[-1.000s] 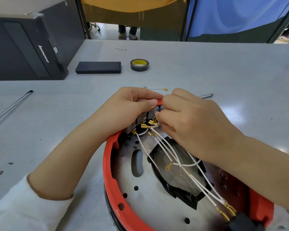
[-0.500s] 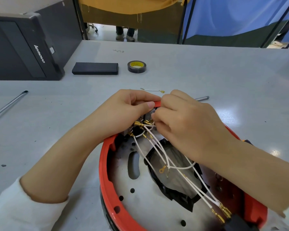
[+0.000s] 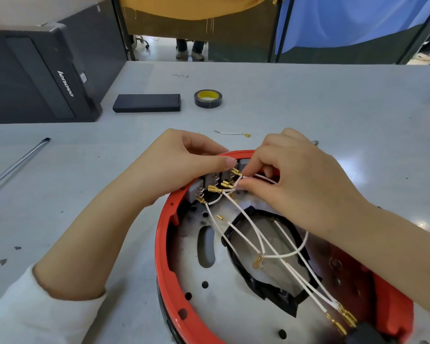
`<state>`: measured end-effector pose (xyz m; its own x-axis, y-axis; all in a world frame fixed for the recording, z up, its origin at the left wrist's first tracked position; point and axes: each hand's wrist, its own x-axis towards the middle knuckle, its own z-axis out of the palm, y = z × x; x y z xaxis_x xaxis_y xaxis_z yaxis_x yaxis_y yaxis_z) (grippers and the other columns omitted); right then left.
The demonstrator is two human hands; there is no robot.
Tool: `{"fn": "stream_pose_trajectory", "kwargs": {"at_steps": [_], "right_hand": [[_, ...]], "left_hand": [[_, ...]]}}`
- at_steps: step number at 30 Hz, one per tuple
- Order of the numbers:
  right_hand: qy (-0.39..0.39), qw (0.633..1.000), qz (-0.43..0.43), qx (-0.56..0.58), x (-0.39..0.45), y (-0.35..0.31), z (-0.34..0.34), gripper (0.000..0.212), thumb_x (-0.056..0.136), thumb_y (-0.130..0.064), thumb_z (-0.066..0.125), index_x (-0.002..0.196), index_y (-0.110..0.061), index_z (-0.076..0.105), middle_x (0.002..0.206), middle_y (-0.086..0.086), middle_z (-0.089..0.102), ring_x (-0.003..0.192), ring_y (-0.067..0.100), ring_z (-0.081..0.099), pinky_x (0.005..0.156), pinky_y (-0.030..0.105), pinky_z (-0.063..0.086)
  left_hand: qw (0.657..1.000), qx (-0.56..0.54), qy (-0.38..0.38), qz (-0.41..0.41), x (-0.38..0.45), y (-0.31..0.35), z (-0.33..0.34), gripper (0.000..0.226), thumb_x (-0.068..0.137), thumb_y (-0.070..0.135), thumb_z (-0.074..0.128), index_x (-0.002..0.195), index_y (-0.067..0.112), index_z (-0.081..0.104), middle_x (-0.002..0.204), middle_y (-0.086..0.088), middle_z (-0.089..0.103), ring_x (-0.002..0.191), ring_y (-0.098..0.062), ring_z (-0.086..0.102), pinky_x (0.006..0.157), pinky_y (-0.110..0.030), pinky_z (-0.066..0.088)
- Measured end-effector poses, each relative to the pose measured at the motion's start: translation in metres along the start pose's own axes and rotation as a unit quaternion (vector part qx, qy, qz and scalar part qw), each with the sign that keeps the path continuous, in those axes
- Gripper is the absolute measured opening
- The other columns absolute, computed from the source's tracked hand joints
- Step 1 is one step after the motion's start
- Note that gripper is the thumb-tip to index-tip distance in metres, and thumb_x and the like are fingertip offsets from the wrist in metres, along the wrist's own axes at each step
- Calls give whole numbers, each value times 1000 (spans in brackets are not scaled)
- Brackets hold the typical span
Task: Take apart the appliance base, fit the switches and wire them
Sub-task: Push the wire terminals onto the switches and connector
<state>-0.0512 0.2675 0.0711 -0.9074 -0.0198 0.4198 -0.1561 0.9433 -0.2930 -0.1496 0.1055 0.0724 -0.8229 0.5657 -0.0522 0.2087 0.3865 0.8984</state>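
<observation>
The round appliance base (image 3: 165, 264) lies open on the table, a red rim around a grey metal plate with holes. Several grey switches (image 3: 210, 181) sit in a row at its far rim. White wires (image 3: 248, 224) with brass terminals run from the switches across the plate to the lower right. My left hand (image 3: 174, 167) grips the far rim and the switches, thumb pointing right. My right hand (image 3: 301, 180) pinches a white wire by its brass terminal (image 3: 236, 173) right at a switch. The switch fronts are hidden.
A loose short wire (image 3: 231, 133) lies just beyond my hands. Farther back are a roll of black tape (image 3: 208, 98) and a flat black box (image 3: 146, 103). A black computer case (image 3: 42, 73) stands far left, and a metal rod (image 3: 18, 163) lies left.
The camera has come closer to the base. My right fingers have shifted slightly at the switches, still pinching a wire terminal. My left hand stays on the rim.
</observation>
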Motion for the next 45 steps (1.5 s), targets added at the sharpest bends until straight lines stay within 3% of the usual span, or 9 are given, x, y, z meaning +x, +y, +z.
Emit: {"fn": "stream_pose_trajectory", "kwargs": {"at_steps": [4, 10, 19, 29, 35, 39, 45], "right_hand": [[-18, 999, 4, 44, -2, 3, 0, 14, 80, -38, 67, 69, -33, 59, 64, -17, 42, 75, 6, 37, 58, 26, 36], [-10, 999, -49, 9, 2, 1, -3, 30, 78, -25, 74, 64, -32, 48, 60, -19, 34, 73, 3, 31, 49, 21, 31], [4, 990, -132, -44, 3, 3, -5, 16, 79, -23, 63, 66, -17, 58, 67, -15, 37, 74, 5, 34, 43, 26, 31], [22, 980, -182, -78, 2, -2, 1, 12, 80, -8, 60, 69, -11, 58, 68, 1, 53, 71, 23, 52, 40, 33, 38], [31, 980, -166, -110, 0, -4, 2, 11, 80, -11, 68, 72, -10, 60, 68, 1, 54, 69, 23, 53, 40, 33, 41], [19, 985, -127, -114, -2, -7, 0, 13, 81, -19, 71, 74, -14, 61, 72, -1, 55, 71, 21, 55, 41, 29, 36], [-20, 999, 10, -37, -1, -5, -2, 16, 85, -45, 59, 76, -32, 61, 68, -14, 41, 75, 2, 35, 54, 15, 26]], "left_hand": [[1000, 3, 13, -1, 1, 0, 2, 12, 72, 37, 79, 81, 30, 78, 73, 11, 74, 66, 1, 66, 71, -18, 50], [999, 21, 23, 7, 1, 1, 4, 11, 73, 39, 78, 80, 30, 77, 68, 11, 72, 57, 3, 60, 61, -11, 49], [998, 36, 52, 23, -2, 2, 7, 13, 74, 39, 79, 81, 29, 77, 71, 8, 73, 63, 1, 63, 62, -13, 49], [998, -12, 59, 29, -3, 1, 9, 7, 73, 33, 80, 76, 27, 78, 64, 6, 72, 52, 3, 59, 57, -8, 47], [998, -11, 60, 31, -4, 4, 10, 4, 74, 31, 80, 75, 28, 78, 63, 8, 72, 52, 4, 61, 52, -4, 43], [1000, 4, 19, 7, -3, 5, 1, 9, 77, 38, 76, 80, 31, 79, 70, 5, 74, 65, -9, 65, 64, -14, 48], [1000, -9, -12, -20, -3, 7, -4, 12, 75, 36, 77, 84, 28, 79, 62, 8, 70, 48, 1, 54, 48, -8, 39]]}}
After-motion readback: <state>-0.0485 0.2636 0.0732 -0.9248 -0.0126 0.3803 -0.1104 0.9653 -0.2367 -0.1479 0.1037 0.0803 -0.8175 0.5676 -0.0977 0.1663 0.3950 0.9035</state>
